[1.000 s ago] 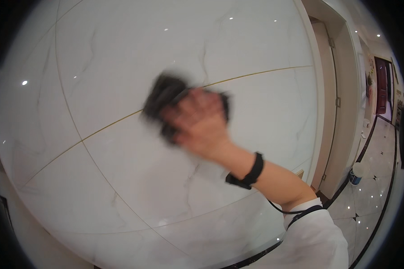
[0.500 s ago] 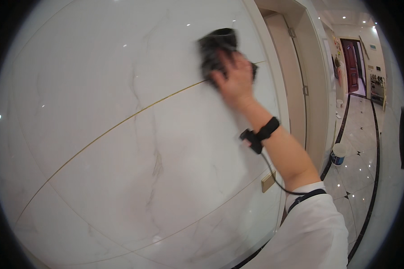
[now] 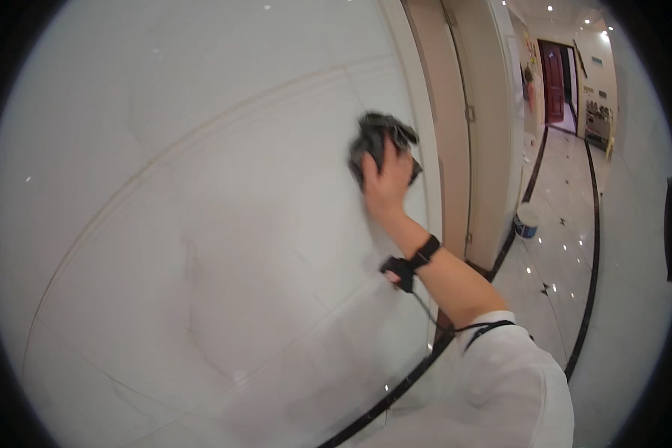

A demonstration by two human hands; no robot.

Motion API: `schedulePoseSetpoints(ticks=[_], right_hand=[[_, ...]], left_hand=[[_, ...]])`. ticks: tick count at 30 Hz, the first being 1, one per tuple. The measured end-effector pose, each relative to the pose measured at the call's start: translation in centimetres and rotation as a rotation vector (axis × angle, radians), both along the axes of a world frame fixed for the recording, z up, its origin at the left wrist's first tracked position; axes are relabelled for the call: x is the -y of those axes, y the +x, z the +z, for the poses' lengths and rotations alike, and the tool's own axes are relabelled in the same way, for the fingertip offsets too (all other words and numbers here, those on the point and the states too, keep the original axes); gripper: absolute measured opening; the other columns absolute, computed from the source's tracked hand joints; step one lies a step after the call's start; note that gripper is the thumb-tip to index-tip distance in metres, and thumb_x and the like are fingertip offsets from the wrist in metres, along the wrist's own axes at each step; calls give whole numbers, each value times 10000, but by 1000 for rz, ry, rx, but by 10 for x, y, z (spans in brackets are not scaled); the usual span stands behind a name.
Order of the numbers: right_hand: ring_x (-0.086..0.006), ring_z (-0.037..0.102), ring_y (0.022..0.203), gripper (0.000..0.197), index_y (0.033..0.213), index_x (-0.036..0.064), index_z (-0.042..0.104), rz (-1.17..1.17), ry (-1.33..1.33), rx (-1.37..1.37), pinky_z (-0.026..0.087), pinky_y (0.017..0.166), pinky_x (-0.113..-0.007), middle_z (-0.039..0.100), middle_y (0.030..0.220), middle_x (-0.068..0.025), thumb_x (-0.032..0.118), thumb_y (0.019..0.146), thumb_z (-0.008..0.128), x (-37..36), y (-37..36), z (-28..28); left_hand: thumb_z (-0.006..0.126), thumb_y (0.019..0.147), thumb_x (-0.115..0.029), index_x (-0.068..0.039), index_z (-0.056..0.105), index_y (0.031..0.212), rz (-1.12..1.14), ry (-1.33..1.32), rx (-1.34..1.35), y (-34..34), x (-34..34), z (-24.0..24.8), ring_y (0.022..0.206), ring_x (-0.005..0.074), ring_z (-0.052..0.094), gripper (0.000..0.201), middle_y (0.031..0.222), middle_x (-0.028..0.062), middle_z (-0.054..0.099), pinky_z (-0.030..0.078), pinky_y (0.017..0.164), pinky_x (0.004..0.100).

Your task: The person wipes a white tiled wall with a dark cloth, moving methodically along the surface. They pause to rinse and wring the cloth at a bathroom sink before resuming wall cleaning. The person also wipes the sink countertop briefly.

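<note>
Across the left and middle, a broad, glossy wall of white, faintly veined tiles (image 3: pixel 269 216), crossed by a thin gold-brown joint line (image 3: pixel 151 160), blurred and curving upward to the right. Cannot tell the grip of the left hand, out of view. Near the right edge of the tiles, holds a crumpled, dark grey-black cloth (image 3: pixel 372 137) against the upright surface with the bare right hand (image 3: pixel 387 185), thumb to the left, fingers spread over the bunched fabric and pinning it there. Below, at the wrist, a small, boxy black device (image 3: pixel 398 274), joined to a wide black strap (image 3: pixel 425 252), with a thin black cable (image 3: pixel 425 305) running down toward the sleeve. Just right of the cloth, a pale, upright door trim (image 3: pixel 417 89), then a flat beige door panel (image 3: pixel 442 119). At the lower right, a loose white sleeve (image 3: pixel 519 381) around the upper arm, banded in dark blue-black. Beyond, near the passage's left side, a round white-and-blue bucket (image 3: pixel 526 222) on a shiny, pale tiled floor (image 3: pixel 556 276) edged with black strips. Farther back, a dark red panelled door (image 3: pixel 552 82) and, right of it, a low grey rack (image 3: pixel 599 123).
</note>
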State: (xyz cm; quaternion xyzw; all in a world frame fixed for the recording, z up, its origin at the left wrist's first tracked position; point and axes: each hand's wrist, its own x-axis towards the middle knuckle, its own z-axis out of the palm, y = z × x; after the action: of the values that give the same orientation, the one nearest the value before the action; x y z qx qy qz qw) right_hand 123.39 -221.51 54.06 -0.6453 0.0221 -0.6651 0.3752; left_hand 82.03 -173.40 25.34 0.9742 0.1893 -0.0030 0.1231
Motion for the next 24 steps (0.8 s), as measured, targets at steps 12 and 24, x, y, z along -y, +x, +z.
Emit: schedulePoseSetpoints(ticks=[12, 24], right_hand=[[-237, 347, 1336, 137, 909, 186, 625, 670, -1162, -91, 283, 1098, -482, 512, 1234, -5, 160, 777, 596, -129, -103, -261], [-465, 487, 1080, 492, 1292, -101, 337, 201, 854, -940, 388, 953, -492, 464, 1227, -330, 152, 887, 454, 13, -19, -449]], left_hand=[[526, 906, -322, -31, 631, 903, -201, -57, -44, 18, 15, 13, 773, 423, 607, 309, 805, 219, 642, 473, 662, 488], [571, 873, -328, -47, 666, 958, 140, -106, -320, -68, 3, 29, 785, 372, 631, 308, 839, 207, 655, 492, 680, 458]])
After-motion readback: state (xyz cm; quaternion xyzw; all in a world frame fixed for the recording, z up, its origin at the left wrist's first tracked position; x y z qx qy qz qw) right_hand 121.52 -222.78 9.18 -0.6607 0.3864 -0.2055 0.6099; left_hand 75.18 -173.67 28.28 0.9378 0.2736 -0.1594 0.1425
